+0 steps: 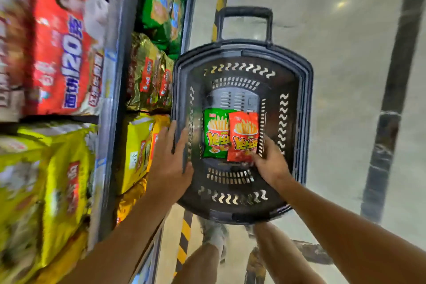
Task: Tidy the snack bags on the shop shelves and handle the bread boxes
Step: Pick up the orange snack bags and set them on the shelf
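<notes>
- The red snack bag is small and shiny, with a picture of fries and big yellow letters on it
- It lies at the bottom of the black basket, just in front of the right hand
- The right hand reaches down into the basket and its fingertips pinch the near corner of the red snack bag
- The green snack bag has the same fries picture; it lies just to the left of the red one, and the red bag covers its right edge a little
- The left hand holds the left rim of the basket, with fingers curled over the edge and the thumb on the inside
- The basket has many little holes in its walls and a tall pull handle at the far end, away from both hands
- Left of the left hand stands a shelf packed with big bags: yellow bags close by, gold bags farther off, green bags farthest
- A big red pack sits higher up on the left, and it looks blurry
- The basket's high walls stand around the two snack bags, so the right hand comes in from above
- A dark pole stands off to the right of the right hand, on the grey floor
</notes>
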`<state>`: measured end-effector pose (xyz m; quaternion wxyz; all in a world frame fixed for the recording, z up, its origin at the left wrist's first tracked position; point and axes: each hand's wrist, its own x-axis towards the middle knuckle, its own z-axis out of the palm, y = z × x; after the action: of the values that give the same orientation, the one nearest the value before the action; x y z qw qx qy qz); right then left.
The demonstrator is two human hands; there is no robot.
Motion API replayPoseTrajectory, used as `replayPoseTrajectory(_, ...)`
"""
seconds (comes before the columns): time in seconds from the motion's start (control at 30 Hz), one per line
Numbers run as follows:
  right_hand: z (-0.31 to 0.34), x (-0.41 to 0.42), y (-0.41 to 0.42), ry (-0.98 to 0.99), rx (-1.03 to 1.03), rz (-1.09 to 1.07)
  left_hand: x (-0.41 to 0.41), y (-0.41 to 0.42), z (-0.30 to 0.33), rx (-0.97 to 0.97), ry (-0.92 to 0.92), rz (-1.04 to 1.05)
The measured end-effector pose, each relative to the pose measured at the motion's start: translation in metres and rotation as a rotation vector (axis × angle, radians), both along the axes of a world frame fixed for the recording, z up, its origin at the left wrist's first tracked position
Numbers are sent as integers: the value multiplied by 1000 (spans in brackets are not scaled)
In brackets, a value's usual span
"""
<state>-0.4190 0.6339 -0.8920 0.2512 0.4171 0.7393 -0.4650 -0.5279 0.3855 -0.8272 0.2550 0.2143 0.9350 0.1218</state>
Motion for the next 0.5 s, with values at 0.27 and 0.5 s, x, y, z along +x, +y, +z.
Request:
replayPoseTrajectory(0.27,232,-2,13,111,201,298,-19,50,211,-280,31,-410)
replayPoseTrajectory(0.5,431,44,10,215,321,430,8,55,369,-198,14,-461)
